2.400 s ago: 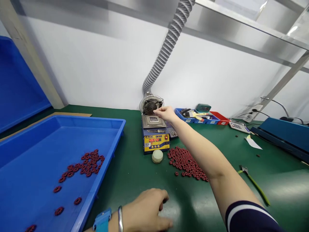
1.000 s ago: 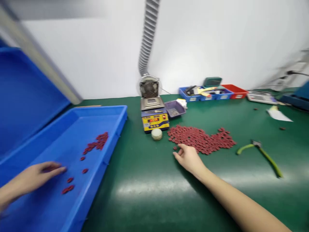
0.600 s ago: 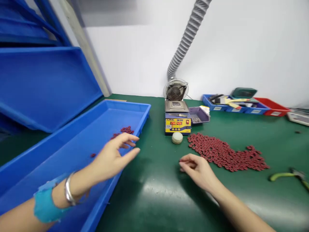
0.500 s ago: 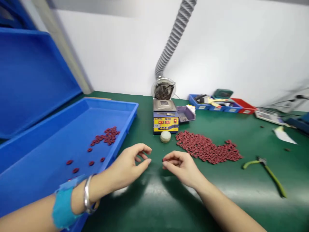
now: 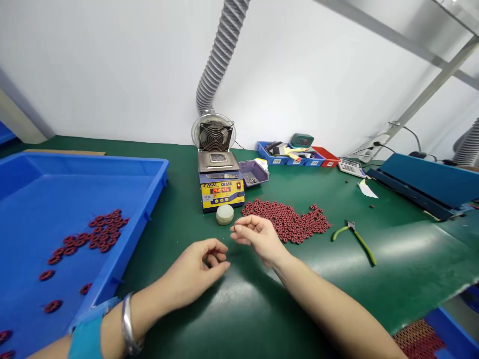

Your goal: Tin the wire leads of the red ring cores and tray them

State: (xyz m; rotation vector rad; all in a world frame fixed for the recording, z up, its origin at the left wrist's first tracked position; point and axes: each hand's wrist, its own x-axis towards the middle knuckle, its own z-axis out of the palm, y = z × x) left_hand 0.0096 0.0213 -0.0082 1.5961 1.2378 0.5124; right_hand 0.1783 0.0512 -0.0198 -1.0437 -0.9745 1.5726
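My right hand (image 5: pixel 258 238) is pinched, thumb against fingertips, just in front of a small round pale-lidded tin (image 5: pixel 224 215). Its fingers close on a small red ring, mostly hidden now. To the left and a little lower, my left hand (image 5: pixel 200 269) hovers over the green table with curled fingers and the thumb apart, holding nothing. Beside my right hand spreads a pile of red notched rings (image 5: pixel 295 223). More red rings (image 5: pixel 107 230) lie in the blue tray (image 5: pixel 149 199) to the left. A yellow-and-blue solder pot (image 5: pixel 222 192) with a lit red display stands behind the tin.
A purple bin (image 5: pixel 254 174) sits right of the pot, under a grey duct hose (image 5: pixel 220 55). Blue bins (image 5: pixel 277 160) with tools and a red bin (image 5: pixel 327 156) line the wall. Green-handled cutters (image 5: pixel 352 232) lie at right, before a calculator (image 5: pixel 352 168) and a blue device (image 5: pixel 426 184).
The view has turned right, so the tray and pot sit further left and the blue device shows more. My right hand has moved forward towards the tin; my left hand stays open.
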